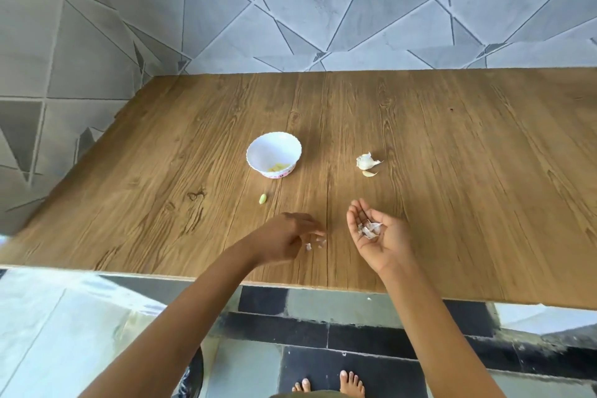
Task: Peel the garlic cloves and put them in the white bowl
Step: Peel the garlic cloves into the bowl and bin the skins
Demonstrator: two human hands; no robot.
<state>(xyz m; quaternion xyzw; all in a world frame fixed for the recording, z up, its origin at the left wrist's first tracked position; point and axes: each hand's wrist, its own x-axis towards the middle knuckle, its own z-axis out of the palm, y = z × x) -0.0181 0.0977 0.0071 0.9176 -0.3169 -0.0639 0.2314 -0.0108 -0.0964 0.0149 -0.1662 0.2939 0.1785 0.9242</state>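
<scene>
A white scalloped bowl (274, 153) stands on the wooden table (452, 171) and holds a few yellowish peeled cloves (278, 167). One peeled greenish clove (263, 198) lies loose on the table in front of the bowl. To the right lie a remnant of the garlic bulb (366, 161) and a single unpeeled clove (369, 173). My right hand (379, 234) is palm up and cupped, with a small heap of papery garlic skins (370, 229) resting in it. My left hand (286, 237) is blurred, palm down, its fingers over loose skin scraps (315, 244) on the table.
Grey tiled walls close in the table at the back and left. The table's front edge runs just below my hands. Beneath it are a dark tiled floor and bare feet (329, 384).
</scene>
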